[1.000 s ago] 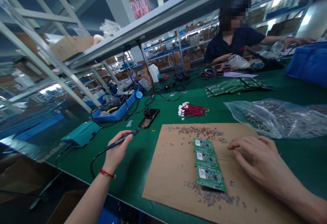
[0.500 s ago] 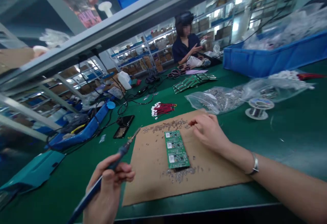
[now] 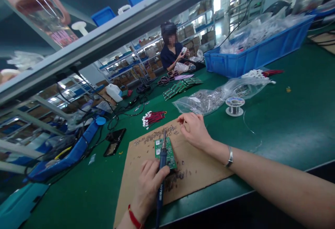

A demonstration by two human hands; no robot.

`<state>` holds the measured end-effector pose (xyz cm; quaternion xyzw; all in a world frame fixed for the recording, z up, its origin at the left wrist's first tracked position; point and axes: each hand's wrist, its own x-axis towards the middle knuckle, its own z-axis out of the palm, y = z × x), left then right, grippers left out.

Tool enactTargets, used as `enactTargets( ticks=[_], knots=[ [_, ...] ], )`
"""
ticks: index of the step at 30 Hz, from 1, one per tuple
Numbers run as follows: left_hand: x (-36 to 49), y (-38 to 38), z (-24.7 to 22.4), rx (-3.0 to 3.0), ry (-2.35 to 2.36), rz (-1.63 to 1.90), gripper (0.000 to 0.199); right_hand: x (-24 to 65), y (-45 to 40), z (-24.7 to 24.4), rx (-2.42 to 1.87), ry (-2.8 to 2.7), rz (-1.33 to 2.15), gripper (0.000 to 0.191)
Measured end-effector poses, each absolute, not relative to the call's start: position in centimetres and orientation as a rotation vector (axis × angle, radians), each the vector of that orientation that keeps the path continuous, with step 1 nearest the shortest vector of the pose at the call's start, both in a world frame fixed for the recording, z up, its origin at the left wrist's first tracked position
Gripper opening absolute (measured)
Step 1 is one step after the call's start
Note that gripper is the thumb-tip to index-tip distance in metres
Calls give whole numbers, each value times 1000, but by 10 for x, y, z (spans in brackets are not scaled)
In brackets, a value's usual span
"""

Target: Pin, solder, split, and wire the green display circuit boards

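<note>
My left hand (image 3: 149, 183) is closed on a dark blue soldering iron (image 3: 162, 157), held under the thumb. Its metal tip points away from me, over the far end of a green circuit board (image 3: 171, 154). The curled fingers of that hand are at the board's left edge; whether they grip it I cannot tell. Beyond the board's far right corner, my right hand (image 3: 195, 131) hovers or rests at the cardboard's edge, its fingers bent in a pinch. What they hold, if anything, is too small to see. Small metal pieces (image 3: 151, 136) lie scattered beside it on the cardboard sheet (image 3: 201, 162).
A solder spool (image 3: 235, 107) and a plastic bag of metal parts (image 3: 204, 101) lie beyond my right hand. Red wires with white connectors (image 3: 154, 118) lie behind the cardboard. A blue bin (image 3: 243, 63) stands at back right. A shelf (image 3: 110, 30) crosses overhead. Another person (image 3: 170, 53) sits opposite.
My left hand has moved right with the soldering iron, from the cardboard's left side to over the circuit board. My right hand stays near the far metal pieces. The view has shifted to the right.
</note>
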<state>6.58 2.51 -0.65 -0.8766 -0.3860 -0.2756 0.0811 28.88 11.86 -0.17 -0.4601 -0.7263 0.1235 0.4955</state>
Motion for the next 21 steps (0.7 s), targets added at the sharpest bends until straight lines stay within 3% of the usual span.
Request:
enactTargets(
  ticks=[4,8,13,17,21],
  knots=[
    [65,29,0,-2344,-1219,-1240,19,287,112,4,-1072,-1765,370,17],
    [66,32,14,-1913,-1440,-1792,33,282,104,6,-968,-1790,480,17],
    [67,33,22,-1720,-1721,-2286,32,271,97,-1,-760,-1832,728,34],
    [72,32,16,-1697,-1929,-2405,28,264,99,-8,-736,-1781,936,15],
    [70,29,16,-1712,-2073,-2260,43,263,104,-12,-750,-1736,1051,12]
  ],
)
